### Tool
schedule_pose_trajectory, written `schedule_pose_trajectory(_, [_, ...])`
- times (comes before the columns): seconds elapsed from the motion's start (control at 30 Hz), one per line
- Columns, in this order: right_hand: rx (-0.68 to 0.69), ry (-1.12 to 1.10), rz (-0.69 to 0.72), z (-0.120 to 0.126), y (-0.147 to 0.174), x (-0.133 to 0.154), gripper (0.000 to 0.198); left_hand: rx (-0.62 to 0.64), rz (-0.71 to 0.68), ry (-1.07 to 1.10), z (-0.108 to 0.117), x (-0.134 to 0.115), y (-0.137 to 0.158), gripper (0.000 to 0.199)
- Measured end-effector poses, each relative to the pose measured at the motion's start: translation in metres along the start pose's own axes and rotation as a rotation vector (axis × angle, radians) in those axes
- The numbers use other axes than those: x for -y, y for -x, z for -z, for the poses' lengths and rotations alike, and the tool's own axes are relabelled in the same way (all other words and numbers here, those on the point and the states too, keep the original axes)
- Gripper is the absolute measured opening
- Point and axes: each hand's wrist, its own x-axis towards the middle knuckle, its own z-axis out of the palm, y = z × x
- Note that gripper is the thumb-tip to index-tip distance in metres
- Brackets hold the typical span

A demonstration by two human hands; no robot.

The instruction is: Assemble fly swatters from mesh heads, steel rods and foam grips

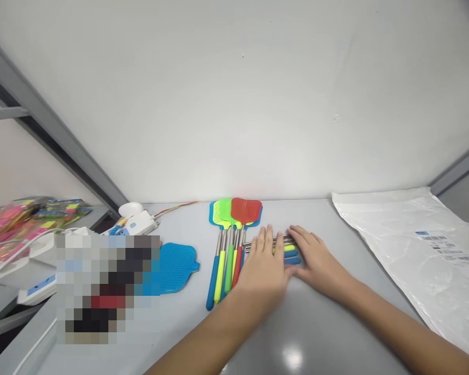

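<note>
My left hand lies with outstretched fingers over a small bundle of loose swatter handles, which have metal rods and blue and yellow grips. At the right ends of the bundle, my right hand rests with its thumb apart from the fingers. Both hands are open, and the left one hides much of the bundle. Just left of them, several assembled fly swatters lie side by side, heads toward the wall. Their heads overlap, with a red head on top at the right.
Loose blue swatter heads lie on the left, beside a blurred-out patch. A white power strip with cables sits behind them. Colourful packets are piled at far left. A white plastic mailing bag covers the table's right side. A wall stands behind.
</note>
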Motion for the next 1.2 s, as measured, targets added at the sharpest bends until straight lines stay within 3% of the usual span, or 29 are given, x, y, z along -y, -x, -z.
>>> schedule_pose_trajectory(0.2, [-0.009, 0.041, 0.021, -0.001, 0.002, -0.002, 0.078, -0.073, 0.024, -0.035, -0.014, -0.004, 0.011, 0.079])
schedule_pose_trajectory(0.57, [-0.005, 0.013, 0.037, -0.001, 0.003, -0.005, 0.078, -0.108, 0.048, -0.022, -0.027, -0.001, 0.009, 0.077])
schedule_pose_trajectory(0.9, [-0.059, -0.140, -0.108, 0.020, -0.001, 0.000, 0.044, -0.113, 0.020, -0.042, -0.031, 0.004, 0.006, 0.068])
schedule_pose_trajectory(1.2, [-0.076, -0.195, -0.104, 0.029, -0.005, 0.003, 0.035, -0.069, -0.029, -0.144, -0.029, 0.009, 0.001, 0.055])
